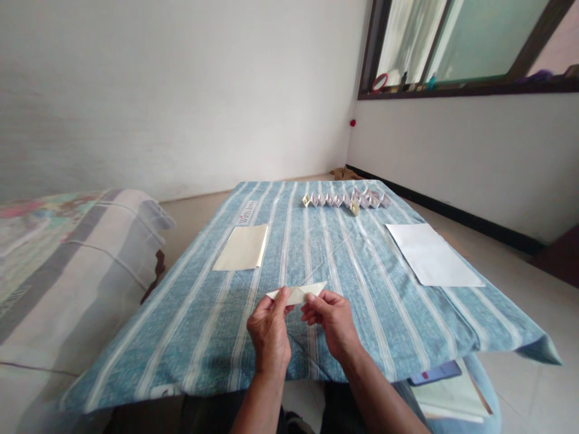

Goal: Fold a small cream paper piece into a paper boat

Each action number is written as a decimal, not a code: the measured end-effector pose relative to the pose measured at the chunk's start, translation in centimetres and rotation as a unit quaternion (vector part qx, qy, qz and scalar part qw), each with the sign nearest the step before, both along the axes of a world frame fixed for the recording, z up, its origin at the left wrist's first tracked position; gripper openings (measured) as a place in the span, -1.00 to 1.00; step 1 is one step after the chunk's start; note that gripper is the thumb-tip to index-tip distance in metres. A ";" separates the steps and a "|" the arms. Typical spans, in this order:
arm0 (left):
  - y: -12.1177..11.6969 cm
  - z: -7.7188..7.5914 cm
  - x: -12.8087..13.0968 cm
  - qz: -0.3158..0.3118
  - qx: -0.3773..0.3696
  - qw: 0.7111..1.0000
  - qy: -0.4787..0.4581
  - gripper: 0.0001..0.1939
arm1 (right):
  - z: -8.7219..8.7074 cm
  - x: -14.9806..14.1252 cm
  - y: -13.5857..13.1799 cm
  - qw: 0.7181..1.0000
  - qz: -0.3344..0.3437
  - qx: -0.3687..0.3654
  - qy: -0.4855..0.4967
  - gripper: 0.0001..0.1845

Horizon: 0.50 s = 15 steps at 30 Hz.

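From the head view, the left hand [269,337] and right hand [329,322] have their fingers [284,295] clamped on one folded paper triangle [296,295], held above a worktop [398,337] under blue striped cloth. Two flat sheets lie well apart: one cream sheet [242,248], one white sheet [429,255]. Farther off, a row of folded paper pieces [346,200], too small to count, lies near a label [246,212] with blurred print.

Soft daylight comes from the dark-framed glass window [470,42] at upper right, faint shadows lie under the left hand [269,334] and right hand [330,322], and wide-angle distortion bows the edges.
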<state>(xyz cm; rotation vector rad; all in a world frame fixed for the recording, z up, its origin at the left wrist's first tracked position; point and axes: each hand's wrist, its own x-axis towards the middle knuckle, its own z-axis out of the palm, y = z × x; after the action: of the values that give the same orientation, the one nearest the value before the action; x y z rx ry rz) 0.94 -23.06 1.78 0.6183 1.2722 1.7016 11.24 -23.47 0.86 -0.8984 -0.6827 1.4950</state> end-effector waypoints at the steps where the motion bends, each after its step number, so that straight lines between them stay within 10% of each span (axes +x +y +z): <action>1: 0.0 0.0 0.0 0.002 0.001 1.000 -0.005 -0.69 | 0.0 0.0 0.0 1.000 -0.004 -0.003 0.000 -0.65; 15: 0.1 0.4 -0.1 -0.016 -0.026 0.999 -0.034 -0.64 | 0.1 0.3 0.1 0.999 -0.016 -0.036 0.010 -0.64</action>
<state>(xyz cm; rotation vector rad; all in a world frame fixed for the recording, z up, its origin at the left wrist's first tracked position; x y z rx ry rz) 0.83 -22.99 2.19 0.5430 1.2477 1.6441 11.52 -23.32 0.91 -0.9439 -0.5993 1.5059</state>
